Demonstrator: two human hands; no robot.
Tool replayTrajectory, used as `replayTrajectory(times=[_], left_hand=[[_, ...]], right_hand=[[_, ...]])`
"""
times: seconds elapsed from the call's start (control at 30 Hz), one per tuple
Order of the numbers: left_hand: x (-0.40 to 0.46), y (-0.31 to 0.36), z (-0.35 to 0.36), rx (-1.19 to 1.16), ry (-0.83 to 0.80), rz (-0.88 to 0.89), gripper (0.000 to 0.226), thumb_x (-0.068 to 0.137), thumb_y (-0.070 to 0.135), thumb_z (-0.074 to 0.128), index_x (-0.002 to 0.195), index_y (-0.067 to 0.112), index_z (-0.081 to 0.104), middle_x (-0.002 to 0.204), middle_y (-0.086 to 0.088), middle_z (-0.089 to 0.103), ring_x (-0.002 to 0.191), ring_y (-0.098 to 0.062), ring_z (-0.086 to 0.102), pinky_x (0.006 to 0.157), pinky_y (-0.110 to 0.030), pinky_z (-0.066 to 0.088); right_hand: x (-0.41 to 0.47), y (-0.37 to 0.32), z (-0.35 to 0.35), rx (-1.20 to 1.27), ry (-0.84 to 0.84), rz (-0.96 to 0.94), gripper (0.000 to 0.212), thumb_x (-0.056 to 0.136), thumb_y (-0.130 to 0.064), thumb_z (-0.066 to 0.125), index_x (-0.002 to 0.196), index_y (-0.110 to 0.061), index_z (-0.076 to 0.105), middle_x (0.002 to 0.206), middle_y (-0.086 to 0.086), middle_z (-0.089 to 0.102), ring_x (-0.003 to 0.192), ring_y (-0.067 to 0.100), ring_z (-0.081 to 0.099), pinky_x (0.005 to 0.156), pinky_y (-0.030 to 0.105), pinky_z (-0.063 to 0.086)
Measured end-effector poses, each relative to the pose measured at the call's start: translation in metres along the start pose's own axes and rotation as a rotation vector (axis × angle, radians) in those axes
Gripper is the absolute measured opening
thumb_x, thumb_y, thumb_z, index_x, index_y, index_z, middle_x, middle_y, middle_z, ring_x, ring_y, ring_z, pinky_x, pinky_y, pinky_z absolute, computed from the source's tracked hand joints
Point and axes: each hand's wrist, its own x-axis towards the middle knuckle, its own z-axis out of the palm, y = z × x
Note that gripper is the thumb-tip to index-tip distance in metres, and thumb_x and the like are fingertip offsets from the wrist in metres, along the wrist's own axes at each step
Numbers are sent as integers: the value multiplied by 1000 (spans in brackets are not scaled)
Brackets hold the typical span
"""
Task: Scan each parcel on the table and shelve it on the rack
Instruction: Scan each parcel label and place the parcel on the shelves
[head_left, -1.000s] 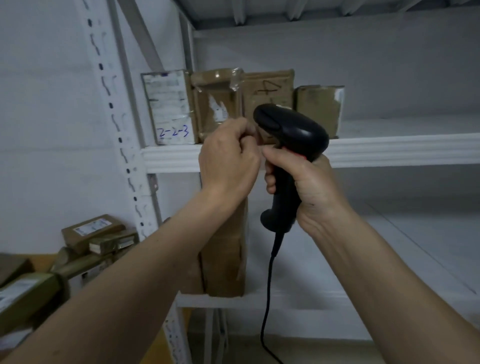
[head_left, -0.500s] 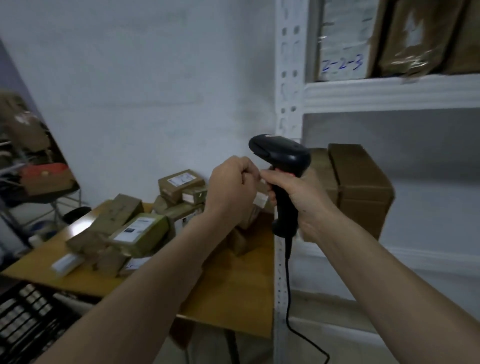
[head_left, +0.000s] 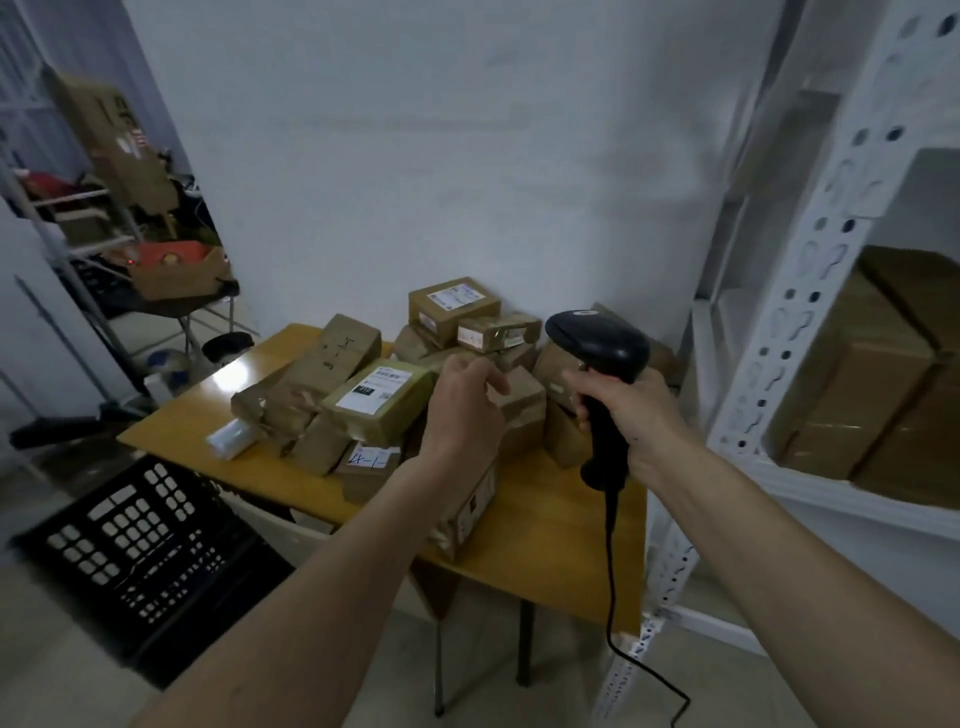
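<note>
Right hand: my right hand (head_left: 631, 410) is gripping the black corded handheld scanner (head_left: 597, 358) by its handle.
Left hand: my left hand (head_left: 462, 410) is hovering loosely curled over the pile, holding nothing.
Parcels: brown taped cardboard parcels (head_left: 384, 395) are lying heaped on the orange wooden table (head_left: 550, 535), beside the white metal rack (head_left: 779, 332).
Risk: pulling one parcel from the heap is likely to topple its neighbours; the cable may be snagging the table edge.

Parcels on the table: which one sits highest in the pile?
The brown box with a white label at the back of the heap, nearest the wall. It lies flat on top of other parcels, label up, above the small taped box beside it.
</note>
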Motion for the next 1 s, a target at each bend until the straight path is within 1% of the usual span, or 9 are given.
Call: replayTrajectory(times=[0.07, 0.17, 0.3, 0.43, 0.63, 0.73, 0.83, 0.9, 1.0], left_hand=[[3, -17, 4, 23, -34, -38, 20, 88, 3, 61, 98, 20, 59, 109, 6, 38, 98, -12, 43, 82, -21, 43], [15, -42, 11, 66, -68, -60, 20, 89, 10, 63, 106, 20, 61, 105, 7, 42, 83, -6, 44, 67, -12, 32], [42, -65, 23, 104, -90, -100, 13, 94, 21, 61, 107, 18, 62, 98, 6, 53, 74, -1, 47, 60, -11, 30], [67, -82, 42, 105, -112, -167, 18, 101, 15, 47, 101, 16, 66, 83, 5, 62, 70, -4, 54, 57, -16, 35], [91, -112, 61, 77, -47, -360, 24, 101, 14, 46, 119, 15, 62, 97, -1, 65, 83, -16, 61, 73, -31, 51], [101, -132, 60, 109, 22, -464, 30, 96, 21, 57, 125, 15, 56, 116, -6, 61, 99, -18, 54, 83, -34, 48], [104, -154, 56, 217, 61, -529, 47, 90, 26, 66, 133, 13, 52, 133, -10, 46, 126, -26, 39, 102, -40, 40], [108, -167, 52, 224, 91, -593, 54, 89, 27, 68, 137, 13, 48, 139, -12, 41, 132, -28, 33, 108, -44, 38], [117, -183, 49, 218, 162, -666, 63, 87, 27, 70, 140, 9, 42, 143, -15, 37, 136, -31, 28, 111, -46, 35]], right_hand=[[11, 12, 9, 11, 5, 32, 8, 81, -13, 77, 79, -11, 70, 55, -2, 63, 49, 10, 59, 48, 21, 50], [28, 28, 21, 24, 4, 99, 11, 81, -11, 77, 86, -8, 68, 55, -2, 63, 50, 11, 60, 48, 22, 50], [53, 46, 28, 39, -9, 193, 10, 81, -12, 77, 85, -8, 69, 56, -1, 63, 51, 12, 60, 50, 23, 50], [82, 58, 28, 27, -1, 234, 9, 81, -11, 77, 79, -9, 68, 55, -1, 62, 51, 12, 59, 53, 25, 50], [120, 81, 31, 40, -4, 331, 9, 81, -9, 77, 78, -8, 68, 57, 2, 62, 54, 16, 57, 56, 30, 49], [138, 91, 39, 51, -22, 384, 8, 81, -8, 76, 79, -8, 68, 56, 1, 61, 52, 15, 57, 54, 29, 48], [146, 103, 51, 60, -41, 453, 10, 81, -8, 76, 86, -6, 67, 57, 1, 61, 50, 14, 56, 52, 28, 48], [149, 108, 59, 58, -46, 496, 15, 81, -10, 77, 91, -4, 67, 59, 2, 61, 50, 14, 56, 50, 27, 48], [156, 112, 71, 41, -49, 526, 11, 80, -13, 78, 83, -8, 69, 57, 0, 62, 51, 12, 57, 53, 28, 48]])
